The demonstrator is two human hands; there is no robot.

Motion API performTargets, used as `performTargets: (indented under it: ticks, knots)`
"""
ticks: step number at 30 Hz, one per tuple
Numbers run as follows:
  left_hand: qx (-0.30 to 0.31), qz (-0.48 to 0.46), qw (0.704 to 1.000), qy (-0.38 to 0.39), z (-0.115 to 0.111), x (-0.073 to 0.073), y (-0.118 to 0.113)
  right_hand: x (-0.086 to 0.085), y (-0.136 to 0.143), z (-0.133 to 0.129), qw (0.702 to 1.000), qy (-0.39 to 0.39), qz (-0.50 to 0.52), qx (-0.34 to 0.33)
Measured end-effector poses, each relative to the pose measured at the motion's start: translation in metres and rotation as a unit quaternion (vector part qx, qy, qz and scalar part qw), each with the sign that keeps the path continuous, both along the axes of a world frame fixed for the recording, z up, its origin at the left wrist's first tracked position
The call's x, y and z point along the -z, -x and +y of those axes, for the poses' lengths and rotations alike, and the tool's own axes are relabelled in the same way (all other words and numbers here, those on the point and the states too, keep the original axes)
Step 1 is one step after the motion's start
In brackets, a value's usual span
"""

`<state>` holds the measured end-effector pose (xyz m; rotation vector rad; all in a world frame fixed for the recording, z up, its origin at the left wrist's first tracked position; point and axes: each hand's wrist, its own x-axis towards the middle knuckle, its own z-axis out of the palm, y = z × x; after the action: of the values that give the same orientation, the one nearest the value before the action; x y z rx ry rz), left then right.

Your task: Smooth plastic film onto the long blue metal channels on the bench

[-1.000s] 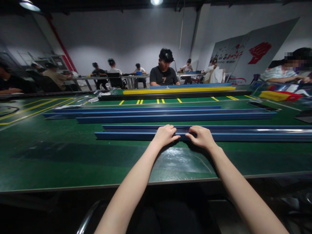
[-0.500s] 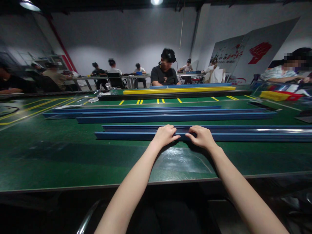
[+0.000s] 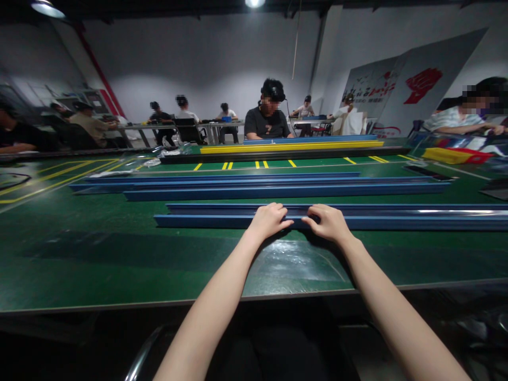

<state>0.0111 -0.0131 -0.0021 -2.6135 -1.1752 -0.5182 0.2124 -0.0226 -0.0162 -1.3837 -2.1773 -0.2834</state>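
A long blue channel strip [image 3: 206, 221] lies crosswise on the green table in front of me, its two raised edges running left to right. My left hand [image 3: 270, 219] grips it near the middle, fingers over the strip and thumb along the near edge. A short gap to the right, my right hand [image 3: 326, 221] holds the same strip, its fingers curled over and its thumb pointing left. The fingertips of both hands are partly hidden. Between the strip and the table's front edge lies a clear plastic sheet [image 3: 293, 259].
Beyond lie more blue strips [image 3: 286, 189], then a black strip [image 3: 293, 155], a yellow strip [image 3: 291, 147] and another blue one. A dark flat phone-like object [image 3: 431, 172] and a yellow tray [image 3: 446, 155] are at right. A person [image 3: 268, 119] sits across the table; several others sit behind.
My hands and the blue strip stay in place. The person across the table has tilted their head down slightly.
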Motion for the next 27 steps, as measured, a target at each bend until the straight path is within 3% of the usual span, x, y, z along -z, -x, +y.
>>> performTargets:
  ticks: [27]
  knots:
    - [0.002, -0.004, 1.0, -0.001, 0.0008, 0.0013, -0.0006, 0.001, -0.0012, 0.0009, 1.0, 0.001, -0.002, -0.001]
